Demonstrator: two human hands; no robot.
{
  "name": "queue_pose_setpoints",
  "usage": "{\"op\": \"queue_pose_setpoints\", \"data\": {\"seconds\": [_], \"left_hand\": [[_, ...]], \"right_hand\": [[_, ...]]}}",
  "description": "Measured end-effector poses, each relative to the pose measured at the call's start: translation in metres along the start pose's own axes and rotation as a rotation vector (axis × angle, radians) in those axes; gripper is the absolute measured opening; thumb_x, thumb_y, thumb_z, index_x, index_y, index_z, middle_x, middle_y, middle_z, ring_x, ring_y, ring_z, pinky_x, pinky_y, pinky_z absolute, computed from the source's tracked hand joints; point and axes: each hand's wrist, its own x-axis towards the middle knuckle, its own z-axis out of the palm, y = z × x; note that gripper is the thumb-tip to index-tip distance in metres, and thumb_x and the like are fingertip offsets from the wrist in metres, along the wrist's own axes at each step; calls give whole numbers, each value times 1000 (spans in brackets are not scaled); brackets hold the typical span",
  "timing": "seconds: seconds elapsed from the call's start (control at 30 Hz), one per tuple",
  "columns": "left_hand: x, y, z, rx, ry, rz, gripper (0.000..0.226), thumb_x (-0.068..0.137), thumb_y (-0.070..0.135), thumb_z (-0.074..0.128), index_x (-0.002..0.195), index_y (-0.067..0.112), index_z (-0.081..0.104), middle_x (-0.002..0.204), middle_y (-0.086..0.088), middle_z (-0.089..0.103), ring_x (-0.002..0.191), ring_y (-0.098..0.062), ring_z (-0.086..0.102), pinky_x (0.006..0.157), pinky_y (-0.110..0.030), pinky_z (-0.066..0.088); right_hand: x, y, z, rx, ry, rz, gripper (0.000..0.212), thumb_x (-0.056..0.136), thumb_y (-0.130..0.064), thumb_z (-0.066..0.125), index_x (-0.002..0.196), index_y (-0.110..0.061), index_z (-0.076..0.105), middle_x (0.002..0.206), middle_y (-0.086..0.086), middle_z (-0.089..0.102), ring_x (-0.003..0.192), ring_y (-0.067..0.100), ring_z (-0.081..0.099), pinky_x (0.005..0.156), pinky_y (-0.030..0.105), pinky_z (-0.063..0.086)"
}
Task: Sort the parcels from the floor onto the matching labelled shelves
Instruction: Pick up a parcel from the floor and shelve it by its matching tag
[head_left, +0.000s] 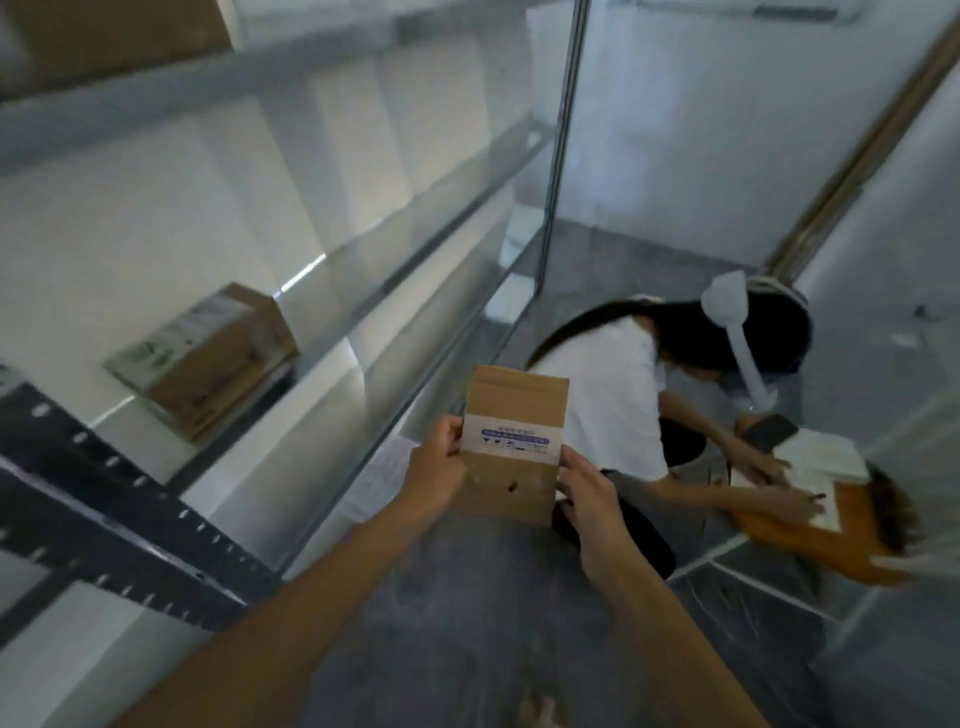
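I hold a small flat brown cardboard parcel (511, 441) upright in front of me, with a white label and a blue strip across its middle. My left hand (434, 467) grips its left edge. My right hand (589, 493) grips its lower right edge. To my left runs a metal shelf unit (363, 291) with several levels. One brown parcel (208, 358) with a printed label lies on a shelf at the left. Another brown box (114, 36) sits on the top level.
A person in a white shirt (602, 395) crouches on the grey floor just behind the parcel, handling orange and white parcels (810, 499) at the right. A dark perforated shelf upright (119, 499) stands at my lower left. A wall closes the right side.
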Motion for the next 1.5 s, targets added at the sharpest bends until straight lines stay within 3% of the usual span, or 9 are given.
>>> {"op": "queue_pose_setpoints", "data": {"seconds": [0.13,0.27,0.33,0.5,0.73,0.83,0.97,1.13,1.5], "left_hand": [[-26,128,-52,-43,24,221,30,85,9,60,102,33,56,100,17,64,100,-6,61,70,-7,48],[-65,204,-87,-44,101,393,41,87,3,52,114,33,59,104,17,63,97,-2,59,79,-12,47],[-84,228,-99,-21,120,455,45,89,2,51,122,32,58,109,15,63,97,-3,59,82,-13,50],[-121,266,-124,-5,184,578,51,92,0,43,134,28,49,114,14,56,89,4,58,63,4,44],[-151,279,-154,18,264,672,46,96,9,42,134,33,49,120,12,58,80,18,60,74,-4,49],[-157,276,-161,10,318,696,45,98,8,39,138,29,45,128,11,56,100,7,57,90,-6,41],[-167,273,-175,-40,369,690,45,98,7,38,138,28,42,124,14,53,110,-5,51,77,3,43],[-190,263,-195,-139,460,703,46,100,9,32,140,32,39,141,4,46,129,-11,43,110,-34,38],[-269,235,-236,-137,634,501,51,96,46,18,146,39,11,156,1,23,143,-18,22,118,-42,19]], "right_hand": [[-46,-114,9,48,-12,-223,41,92,-2,38,106,-28,66,94,-14,71,75,-9,65,51,8,49],[-97,-187,14,88,-80,-360,48,92,-1,35,130,-22,57,128,5,61,116,19,55,100,40,47],[-119,-213,18,86,-86,-418,48,92,-2,34,123,-27,61,130,5,59,118,23,51,106,47,41],[-160,-248,28,68,-135,-580,50,91,-1,34,117,-33,61,112,-10,64,114,17,53,105,44,42],[-190,-259,46,92,-194,-638,49,93,-2,37,130,-30,55,131,-1,58,120,18,51,94,35,47],[-198,-261,53,80,-206,-719,47,94,-2,39,124,-33,57,130,-3,59,121,18,51,104,41,44],[-209,-267,68,51,-233,-858,46,95,-5,45,127,-37,53,127,-6,61,117,11,54,101,32,46],[-217,-265,92,-4,-317,-976,48,96,-20,49,141,-33,40,132,-7,56,119,8,53,91,23,50],[-248,-254,153,54,-726,-966,46,97,-21,46,140,-36,41,130,-10,58,117,8,56,93,30,52]]}}
